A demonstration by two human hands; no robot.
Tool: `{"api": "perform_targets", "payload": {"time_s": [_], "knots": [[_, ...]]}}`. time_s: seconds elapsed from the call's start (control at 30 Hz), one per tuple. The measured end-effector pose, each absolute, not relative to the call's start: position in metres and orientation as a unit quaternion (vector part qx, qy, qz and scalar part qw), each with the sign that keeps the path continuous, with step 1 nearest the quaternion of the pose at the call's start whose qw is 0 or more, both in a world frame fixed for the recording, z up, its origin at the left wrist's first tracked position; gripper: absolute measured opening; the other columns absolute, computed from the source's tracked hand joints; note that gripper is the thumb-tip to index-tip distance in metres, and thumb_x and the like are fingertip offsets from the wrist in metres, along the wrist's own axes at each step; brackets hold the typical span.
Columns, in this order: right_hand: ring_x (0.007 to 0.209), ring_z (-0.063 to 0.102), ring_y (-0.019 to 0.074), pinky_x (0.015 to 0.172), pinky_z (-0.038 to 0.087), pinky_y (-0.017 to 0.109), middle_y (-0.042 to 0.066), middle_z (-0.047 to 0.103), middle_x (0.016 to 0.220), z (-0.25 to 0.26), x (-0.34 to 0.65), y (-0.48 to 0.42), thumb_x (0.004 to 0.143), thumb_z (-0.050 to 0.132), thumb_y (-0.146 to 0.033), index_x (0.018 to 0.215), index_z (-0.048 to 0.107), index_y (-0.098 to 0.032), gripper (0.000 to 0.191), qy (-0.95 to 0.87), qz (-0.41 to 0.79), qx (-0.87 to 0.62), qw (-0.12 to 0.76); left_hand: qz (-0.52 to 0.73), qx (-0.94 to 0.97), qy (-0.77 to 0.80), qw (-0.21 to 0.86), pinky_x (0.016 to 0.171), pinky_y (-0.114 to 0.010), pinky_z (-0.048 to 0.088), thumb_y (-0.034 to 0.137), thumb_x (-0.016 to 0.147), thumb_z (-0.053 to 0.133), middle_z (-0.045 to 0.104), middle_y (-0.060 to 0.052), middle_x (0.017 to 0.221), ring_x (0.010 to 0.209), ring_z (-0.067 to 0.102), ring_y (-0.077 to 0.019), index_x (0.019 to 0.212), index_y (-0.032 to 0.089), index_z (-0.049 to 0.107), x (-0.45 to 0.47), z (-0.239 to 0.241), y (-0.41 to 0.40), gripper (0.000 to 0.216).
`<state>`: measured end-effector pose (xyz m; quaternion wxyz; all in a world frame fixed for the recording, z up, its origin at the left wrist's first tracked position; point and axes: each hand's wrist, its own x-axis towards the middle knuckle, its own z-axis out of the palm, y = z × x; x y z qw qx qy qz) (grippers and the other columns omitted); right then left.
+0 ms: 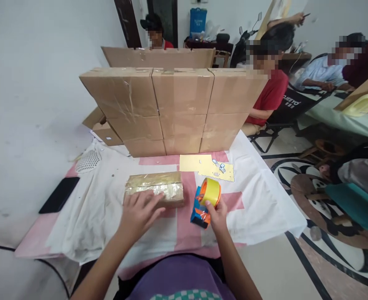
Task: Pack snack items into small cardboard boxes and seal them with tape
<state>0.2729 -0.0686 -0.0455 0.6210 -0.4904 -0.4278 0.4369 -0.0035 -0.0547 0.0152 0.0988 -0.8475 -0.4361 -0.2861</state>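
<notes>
A small cardboard box (159, 181) with shiny clear tape over its top lies in front of me on the cloth-covered table. My left hand (142, 208) rests on the box's near side, fingers spread. To the right of the box, my right hand (217, 212) grips a blue and orange tape dispenser (197, 208) carrying a yellow roll of tape (212, 191). Part of the dispenser is hidden behind the roll and my fingers. Beyond the dispenser lies a yellow sheet (190, 162) with crumpled scraps on it.
Stacked cardboard boxes (184, 93) form a wall at the table's far side. An opened carton (107, 132) stands at their left. A black phone (59, 195) lies near the left edge. A person in red (277, 89) sits beyond the right edge; others sit farther back.
</notes>
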Motion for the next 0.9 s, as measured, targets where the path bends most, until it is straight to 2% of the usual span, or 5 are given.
{"api": "perform_targets", "payload": {"time_s": [0.13,0.23,0.37,0.6,0.9], "knots": [[0.078,0.075,0.0279,0.071,0.062,0.041,0.009,0.078,0.087,-0.023,0.245,-0.085,0.097,0.051,-0.054,0.099,0.075,-0.023,0.039,-0.483,0.448,-0.431,0.617,-0.343,-0.823,-0.433,-0.136,0.088,-0.037,0.048,0.041,0.098,0.059,0.062,-0.011,0.108,0.101,0.055,-0.0250,0.123,0.023,0.073,0.057,0.014,-0.088,0.034],[0.069,0.071,0.0263,0.065,0.060,0.040,0.009,0.074,0.077,-0.020,0.242,-0.086,0.101,0.037,-0.057,0.090,0.076,-0.022,0.054,-0.471,0.428,-0.451,0.626,-0.379,-0.762,-0.476,-0.223,0.086,-0.037,0.049,0.034,0.099,0.057,0.059,-0.008,0.100,0.096,0.053,-0.0232,0.103,0.026,0.080,0.084,0.006,-0.097,0.025],[0.059,0.062,0.0221,0.058,0.054,0.037,0.006,0.067,0.066,-0.030,0.251,-0.083,0.102,0.036,-0.056,0.073,0.068,-0.023,0.054,-0.483,0.341,-0.518,0.619,-0.392,-0.716,-0.474,-0.329,0.090,-0.039,0.049,0.037,0.094,0.066,0.057,-0.007,0.097,0.097,0.054,-0.0228,0.092,0.028,0.082,0.094,-0.003,-0.095,0.019],[0.060,0.057,0.0253,0.074,0.054,0.048,0.006,0.059,0.060,-0.023,0.275,-0.054,0.099,0.035,-0.063,0.066,0.061,-0.026,0.056,-0.515,0.178,-0.543,0.639,-0.474,-0.643,-0.440,-0.409,0.079,-0.033,0.047,0.046,0.093,0.066,0.047,-0.003,0.082,0.082,0.051,-0.0189,0.073,0.022,0.076,0.110,0.005,-0.103,0.032],[0.053,0.040,0.0143,0.052,0.042,0.029,-0.004,0.034,0.057,0.020,0.268,-0.035,0.099,0.045,-0.055,0.063,0.037,-0.026,0.047,-0.315,0.200,-0.533,0.759,-0.431,-0.613,-0.461,-0.474,0.061,-0.026,0.039,0.042,0.092,0.064,0.057,-0.002,0.069,0.066,0.052,-0.0147,0.070,0.019,0.068,0.115,0.010,-0.106,0.033]]}}
